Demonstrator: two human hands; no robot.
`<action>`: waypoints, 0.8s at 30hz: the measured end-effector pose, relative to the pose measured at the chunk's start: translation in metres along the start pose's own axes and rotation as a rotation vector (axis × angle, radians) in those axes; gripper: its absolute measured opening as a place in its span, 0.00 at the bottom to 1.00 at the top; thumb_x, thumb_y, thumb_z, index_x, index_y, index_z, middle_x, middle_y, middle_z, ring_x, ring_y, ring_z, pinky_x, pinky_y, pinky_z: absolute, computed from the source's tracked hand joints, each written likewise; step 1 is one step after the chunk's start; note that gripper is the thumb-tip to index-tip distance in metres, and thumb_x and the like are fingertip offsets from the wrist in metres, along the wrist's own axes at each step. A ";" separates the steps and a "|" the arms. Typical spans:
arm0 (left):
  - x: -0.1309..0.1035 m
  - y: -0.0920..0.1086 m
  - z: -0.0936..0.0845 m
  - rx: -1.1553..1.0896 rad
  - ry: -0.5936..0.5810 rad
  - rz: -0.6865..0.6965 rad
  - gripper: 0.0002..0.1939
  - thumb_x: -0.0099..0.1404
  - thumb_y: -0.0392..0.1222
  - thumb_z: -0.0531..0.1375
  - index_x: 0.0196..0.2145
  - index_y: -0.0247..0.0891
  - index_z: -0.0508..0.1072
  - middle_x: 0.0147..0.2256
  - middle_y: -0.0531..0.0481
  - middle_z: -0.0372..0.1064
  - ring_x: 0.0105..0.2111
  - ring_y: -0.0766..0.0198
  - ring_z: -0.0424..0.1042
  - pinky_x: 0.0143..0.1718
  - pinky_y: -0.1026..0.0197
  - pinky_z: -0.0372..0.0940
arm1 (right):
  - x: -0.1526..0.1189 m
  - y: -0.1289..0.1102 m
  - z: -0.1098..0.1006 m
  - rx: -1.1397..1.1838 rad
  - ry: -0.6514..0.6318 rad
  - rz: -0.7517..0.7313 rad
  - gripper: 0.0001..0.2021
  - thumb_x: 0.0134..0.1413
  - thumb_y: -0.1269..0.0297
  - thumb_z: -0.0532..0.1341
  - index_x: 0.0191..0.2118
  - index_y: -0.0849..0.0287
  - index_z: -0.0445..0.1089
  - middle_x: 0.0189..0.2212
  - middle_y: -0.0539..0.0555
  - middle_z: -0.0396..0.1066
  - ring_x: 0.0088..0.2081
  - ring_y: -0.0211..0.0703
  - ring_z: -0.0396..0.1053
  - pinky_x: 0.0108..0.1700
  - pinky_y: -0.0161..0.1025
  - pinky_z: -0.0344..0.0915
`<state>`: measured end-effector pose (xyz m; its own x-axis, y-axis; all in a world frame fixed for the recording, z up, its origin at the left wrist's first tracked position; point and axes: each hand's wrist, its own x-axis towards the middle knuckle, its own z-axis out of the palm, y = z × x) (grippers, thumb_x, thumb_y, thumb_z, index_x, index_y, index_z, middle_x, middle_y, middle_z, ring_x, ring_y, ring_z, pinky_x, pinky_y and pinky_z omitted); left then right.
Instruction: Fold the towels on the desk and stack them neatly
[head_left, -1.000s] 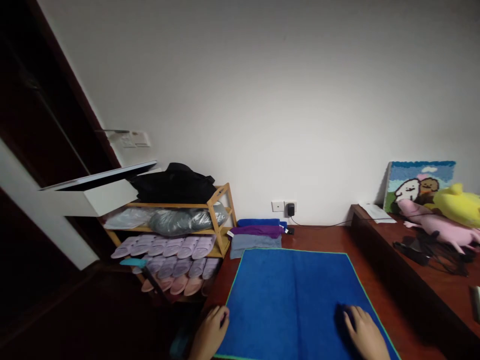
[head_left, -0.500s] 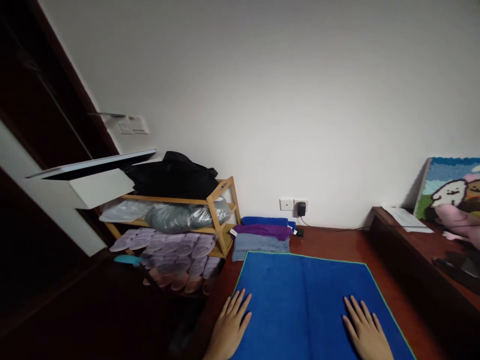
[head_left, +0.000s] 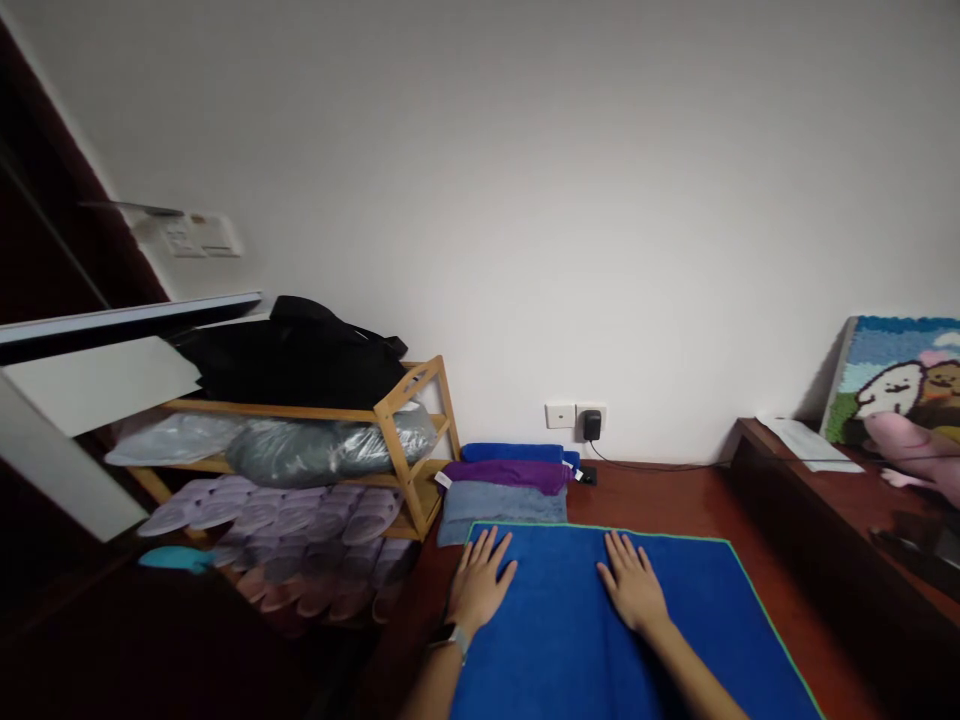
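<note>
A blue cloth (head_left: 555, 620) with a green edge lies spread out on the reddish-brown table (head_left: 675, 495). My left hand (head_left: 481, 585) rests flat at the cloth's far left corner, fingers apart, with a watch on the wrist. Near the middle of the far edge, my right hand (head_left: 634, 585) lies on the cloth with its fingers spread. Neither hand holds anything. Beyond the cloth are folded cloths: a grey-blue one (head_left: 502, 507), a purple one (head_left: 510, 475) and a blue one (head_left: 514, 452).
To the left, a wooden rack (head_left: 405, 450) holds a black bag (head_left: 300, 360), plastic-wrapped items and several slippers (head_left: 300, 510). A black plug (head_left: 592, 425) with a cable sits in the wall socket. On the right, a raised ledge carries paper (head_left: 810, 445) and a pink toy (head_left: 911, 450).
Both hands have moved forward to the cloth's far edge, the right one also inward to the left. The view has shifted slightly to the right.
</note>
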<state>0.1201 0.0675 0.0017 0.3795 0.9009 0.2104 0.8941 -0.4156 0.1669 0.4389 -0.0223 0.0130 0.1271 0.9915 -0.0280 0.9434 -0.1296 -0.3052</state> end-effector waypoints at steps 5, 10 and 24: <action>-0.006 -0.042 0.001 0.004 0.023 -0.059 0.31 0.75 0.61 0.46 0.70 0.51 0.57 0.72 0.48 0.50 0.72 0.50 0.49 0.70 0.43 0.49 | -0.019 0.139 -0.012 -0.069 0.116 0.169 0.36 0.65 0.48 0.43 0.73 0.60 0.52 0.72 0.57 0.52 0.74 0.57 0.42 0.72 0.58 0.42; -0.005 -0.038 -0.002 0.003 0.012 -0.067 0.31 0.76 0.61 0.44 0.71 0.50 0.55 0.73 0.48 0.49 0.72 0.52 0.47 0.71 0.44 0.47 | -0.034 0.233 -0.018 0.059 0.248 0.273 0.33 0.59 0.39 0.44 0.67 0.38 0.61 0.66 0.45 0.64 0.72 0.62 0.49 0.70 0.62 0.49; -0.002 -0.041 0.004 -0.014 0.057 -0.073 0.28 0.75 0.56 0.48 0.69 0.51 0.59 0.72 0.49 0.52 0.71 0.52 0.50 0.71 0.44 0.47 | 0.005 -0.024 -0.009 0.039 0.014 -0.125 0.37 0.70 0.44 0.36 0.74 0.63 0.45 0.74 0.55 0.42 0.74 0.47 0.38 0.74 0.49 0.36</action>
<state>0.0831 0.0829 -0.0091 0.2993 0.9205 0.2513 0.9151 -0.3514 0.1976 0.4200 -0.0146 0.0285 0.0139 0.9996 0.0262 0.9396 -0.0041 -0.3423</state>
